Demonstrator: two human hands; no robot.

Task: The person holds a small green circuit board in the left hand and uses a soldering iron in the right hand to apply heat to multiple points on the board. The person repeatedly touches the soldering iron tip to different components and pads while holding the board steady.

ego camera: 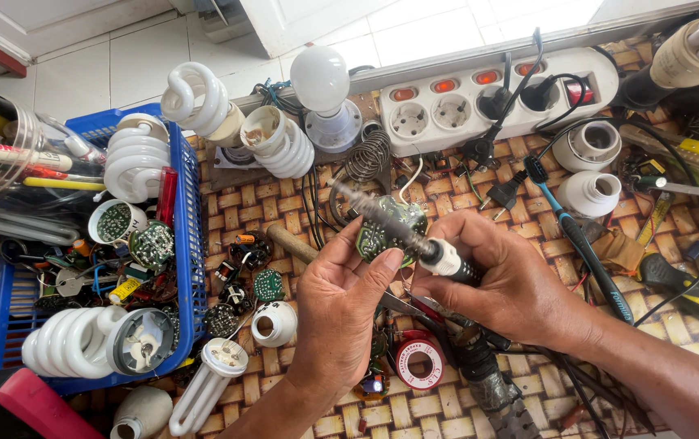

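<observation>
My left hand (341, 305) pinches a round green circuit board (388, 228) tilted up w/ solder side exposed, so right hand (500, 280), fist-closed on soldering iron (414, 236), reaches joints.

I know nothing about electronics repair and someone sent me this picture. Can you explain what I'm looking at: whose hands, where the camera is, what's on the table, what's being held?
There is one picture, taken by a camera worn on a person's head, looking down at their own two bare hands over a woven mat. The left hand holds a small round green circuit board. The right hand grips a soldering iron, its tip lying across the board. Around them lie spiral lamp tubes, many in a blue basket, a white bulb, a white power strip with plugs in it, a spool of solder wire, and loose lamp bases and small boards.
</observation>
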